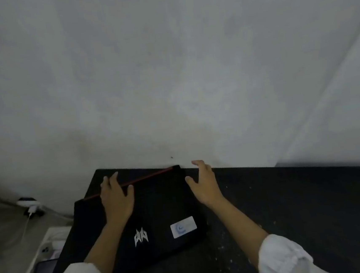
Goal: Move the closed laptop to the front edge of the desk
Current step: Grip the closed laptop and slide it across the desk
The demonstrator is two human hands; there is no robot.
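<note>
A closed black laptop (160, 213) with a silver logo, a white sticker and a red strip along its far edge lies skewed on the dark desk (302, 201), its far right corner near the wall. My left hand (116, 197) rests flat on the lid near the far left edge, fingers spread over the red strip. My right hand (203, 184) hovers with fingers apart just off the laptop's right far corner, thumb toward the lid; whether it touches the laptop is unclear.
A pale wall (169, 82) rises directly behind the desk. Left of the desk, on the floor, lie a white power strip with a charger cable (28, 206) and a white box (47, 254) holding small items. The desk surface is speckled with white flecks.
</note>
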